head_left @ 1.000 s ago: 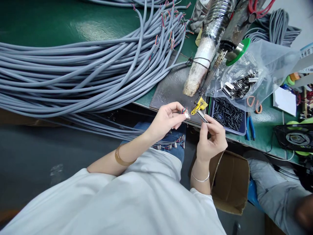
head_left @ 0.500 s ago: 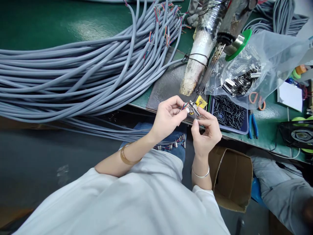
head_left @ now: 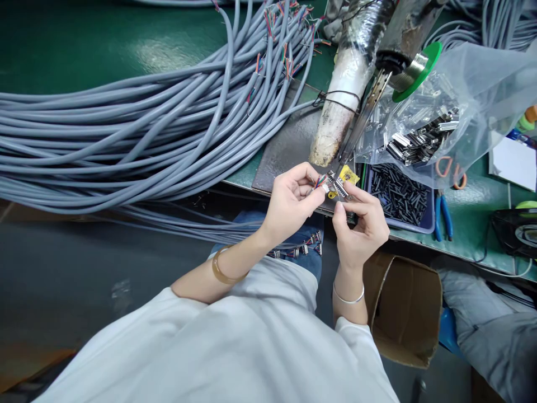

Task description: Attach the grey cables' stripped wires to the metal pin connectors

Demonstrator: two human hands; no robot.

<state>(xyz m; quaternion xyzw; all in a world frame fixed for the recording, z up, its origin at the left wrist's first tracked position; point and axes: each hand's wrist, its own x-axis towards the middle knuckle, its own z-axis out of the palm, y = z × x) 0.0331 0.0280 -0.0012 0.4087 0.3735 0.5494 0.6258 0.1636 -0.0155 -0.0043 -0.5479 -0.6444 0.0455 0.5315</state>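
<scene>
My left hand (head_left: 291, 201) is closed in a pinch on the stripped end of a cable, its coloured wires (head_left: 321, 181) sticking out past my thumb. My right hand (head_left: 361, 221) pinches a small metal connector (head_left: 338, 186) and holds it against those wires. Both hands meet at the near edge of the green bench (head_left: 84, 39), just over a yellow clip (head_left: 346, 176) on a dark metal plate (head_left: 289, 151).
A thick bundle of grey cables (head_left: 126, 134) covers the left of the bench. Ahead stand a wrapped cylinder (head_left: 339, 106), a clear bag of connectors (head_left: 423, 134), a blue tray of black sleeves (head_left: 396, 196), blue-handled pliers (head_left: 442, 212). A cardboard box (head_left: 409, 305) and another person's leg (head_left: 486, 330) are at lower right.
My right hand has brought the metal connector left and up to the wire ends in my left hand. The view has shifted slightly.
</scene>
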